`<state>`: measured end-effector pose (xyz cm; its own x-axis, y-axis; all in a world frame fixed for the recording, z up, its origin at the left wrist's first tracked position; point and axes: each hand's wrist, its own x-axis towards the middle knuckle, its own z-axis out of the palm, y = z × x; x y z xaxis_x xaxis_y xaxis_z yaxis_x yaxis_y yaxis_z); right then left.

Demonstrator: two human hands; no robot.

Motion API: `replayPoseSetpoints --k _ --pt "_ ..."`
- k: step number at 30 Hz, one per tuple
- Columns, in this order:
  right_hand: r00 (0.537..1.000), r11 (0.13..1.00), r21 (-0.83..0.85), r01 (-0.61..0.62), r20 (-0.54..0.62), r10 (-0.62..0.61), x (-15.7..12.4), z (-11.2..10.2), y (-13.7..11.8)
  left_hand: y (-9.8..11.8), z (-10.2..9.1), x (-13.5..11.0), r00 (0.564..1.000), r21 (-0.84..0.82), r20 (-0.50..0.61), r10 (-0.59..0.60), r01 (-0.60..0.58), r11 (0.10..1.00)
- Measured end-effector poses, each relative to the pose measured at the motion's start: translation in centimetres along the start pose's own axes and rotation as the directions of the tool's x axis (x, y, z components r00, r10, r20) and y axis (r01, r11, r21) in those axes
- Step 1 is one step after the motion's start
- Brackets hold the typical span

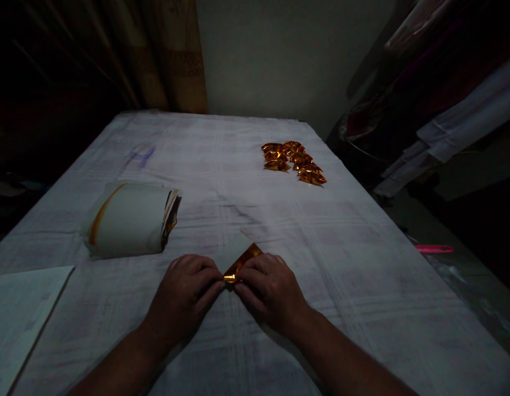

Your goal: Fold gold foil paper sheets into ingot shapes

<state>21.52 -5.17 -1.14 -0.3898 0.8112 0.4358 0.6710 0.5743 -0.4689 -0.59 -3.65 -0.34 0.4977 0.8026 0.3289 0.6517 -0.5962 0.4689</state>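
A sheet of gold foil paper (247, 256) with a whitish back is pinched between my two hands, low over the cloth-covered table. My left hand (187, 294) grips its near left end with thumb and fingers closed. On the other side, my right hand (275, 289) pinches the paper close by, covering part of it. A shiny folded strip shows in the small gap between my fingertips, and a pale corner sticks up behind them. Farther off at the right lie several folded gold foil pieces (294, 159), set in two rows.
A curled stack of pale and gold paper (131, 220) rests at the left. A flat pale board or sheet (23, 313) lies at the near left edge. Hanging clothes (469, 121) and a pink handle (434, 249) are beyond the table's right edge. A curtain (176, 60) hangs behind.
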Motion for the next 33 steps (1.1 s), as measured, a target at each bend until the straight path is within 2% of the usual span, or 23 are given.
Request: replayPoseSetpoints --k 5,15,23,33 --pt "1.0 1.0 0.004 -0.003 0.004 0.003 0.1 0.3 -0.3 0.3 0.0 0.0 0.999 -0.001 0.026 -0.032 0.032 0.999" --pt "0.99 0.989 -0.046 -0.138 0.028 0.139 0.1 0.4 -0.7 0.7 -0.1 0.4 0.997 -0.007 0.026 -0.068 0.069 0.998" --pt "0.977 0.97 -0.14 -0.197 0.055 0.206 0.7 0.6 -1.0 1.1 0.1 0.4 0.995 0.016 0.021 -0.099 0.099 0.995" --pt "0.979 0.967 -0.161 -0.196 0.034 0.203 0.5 1.0 -0.8 1.3 0.5 0.6 0.992 0.054 0.005 -0.124 0.124 0.991"
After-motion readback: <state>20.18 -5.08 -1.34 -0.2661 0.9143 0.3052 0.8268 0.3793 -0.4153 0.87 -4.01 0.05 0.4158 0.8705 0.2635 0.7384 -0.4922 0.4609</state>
